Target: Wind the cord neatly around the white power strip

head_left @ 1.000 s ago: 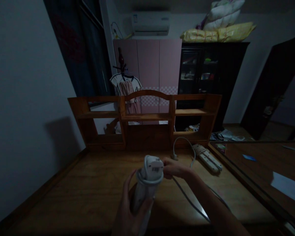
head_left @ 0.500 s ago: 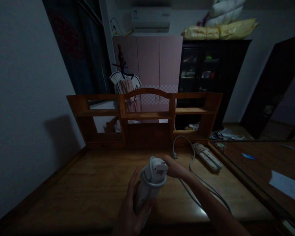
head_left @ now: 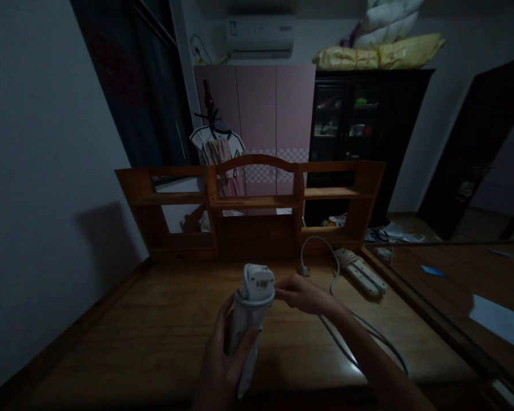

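A white power strip stands tilted upright above the desk, its labelled end up. My left hand is wrapped round its lower body. Grey-white cord is wound about the strip near its top. Close to the strip's right side, my right hand has its fingers pinched on the cord. From there the loose cord trails over the desk, loops at the front and ends in a plug lying near the shelf. The fingertips of my right hand are partly hidden.
A second power strip, cord wound on it, lies at the desk's right rear. A wooden shelf unit borders the back of the wooden desk. Paper and a blue card rest on the right-hand surface.
The power strip and my left hand have shifted slightly left and are more upright. My right hand has come round from behind the strip to its right side, with the cord.
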Tool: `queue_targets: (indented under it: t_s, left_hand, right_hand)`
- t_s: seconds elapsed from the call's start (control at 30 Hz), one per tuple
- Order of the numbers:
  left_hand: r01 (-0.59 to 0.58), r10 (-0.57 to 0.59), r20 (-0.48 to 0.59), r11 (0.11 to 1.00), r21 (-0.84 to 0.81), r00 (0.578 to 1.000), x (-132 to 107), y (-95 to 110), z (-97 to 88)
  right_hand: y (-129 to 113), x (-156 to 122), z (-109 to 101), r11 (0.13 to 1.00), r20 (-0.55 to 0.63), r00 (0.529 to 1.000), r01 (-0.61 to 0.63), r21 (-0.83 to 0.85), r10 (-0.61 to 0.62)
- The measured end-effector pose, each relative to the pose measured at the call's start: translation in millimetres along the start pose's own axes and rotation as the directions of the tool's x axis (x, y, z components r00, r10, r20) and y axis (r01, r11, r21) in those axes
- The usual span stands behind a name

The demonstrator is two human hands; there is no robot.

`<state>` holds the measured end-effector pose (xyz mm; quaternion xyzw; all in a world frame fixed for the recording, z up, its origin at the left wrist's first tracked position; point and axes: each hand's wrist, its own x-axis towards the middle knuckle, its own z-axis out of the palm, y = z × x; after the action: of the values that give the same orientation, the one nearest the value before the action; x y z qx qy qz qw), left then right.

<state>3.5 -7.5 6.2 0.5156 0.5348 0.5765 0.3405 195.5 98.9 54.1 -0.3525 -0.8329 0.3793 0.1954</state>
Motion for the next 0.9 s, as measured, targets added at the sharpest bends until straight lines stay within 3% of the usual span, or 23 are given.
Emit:
queue_targets:
  t_s: [0.17,0.23,0.37,0.53,0.7,0.9]
  left_hand:
    - [0.189,-0.179,0.065,0.958,-0.215,0.982,9,0,-1.9]
    - [0.256,-0.248,0.063,0.926,-0.278,0.967,11,-1,-0.4]
    - [0.230,-0.248,-0.016,0.920,-0.317,0.969,14,-8,0.9]
    - [0.261,-0.295,-0.072,0.918,-0.298,0.953,18,-16,-12.9]
    - [0.286,-0.309,-0.052,0.922,-0.260,0.949,22,-26,-16.9]
    - [0.106,-0.115,-0.056,0.985,-0.134,0.992,16,-34,6.7]
  right_hand:
    - [-18,-19,14,0.972,-0.292,0.956,-0.049,-0.231,-0.021]
    - [-20,-24,18,0.944,-0.336,0.942,-0.100,-0.314,-0.011]
    - [-8,-28,17,0.891,-0.342,0.939,-0.178,-0.417,0.028]
    - [8,-39,-6,0.882,-0.370,0.926,-0.231,-0.410,0.070]
    - [-18,-57,-8,0.848,-0.294,0.948,-0.052,-0.528,-0.125]
    - [-47,-66,17,0.628,-0.158,0.938,0.076,-0.774,-0.308]
